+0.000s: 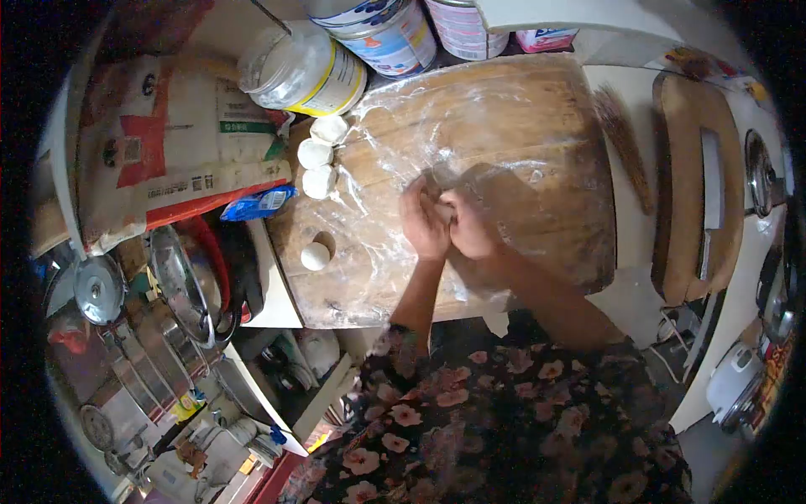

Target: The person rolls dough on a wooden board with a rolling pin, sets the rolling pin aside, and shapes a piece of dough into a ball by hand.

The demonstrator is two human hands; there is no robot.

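My left hand and my right hand are cupped together over the middle of a floured wooden board. Between the palms a small pale bit of dough shows; my fingers hide most of it. To the left, three white dough balls lie in a row along the board's edge, the middle dough ball touching its neighbours. Nearer to me, a single round dough ball sits apart from them. Loose flour is smeared across the wood around both hands.
A flour jar and printed tins stand behind the board. A large flour sack and a blue packet lie at the left. On the right are a small brush broom and a cutting board with a cleaver.
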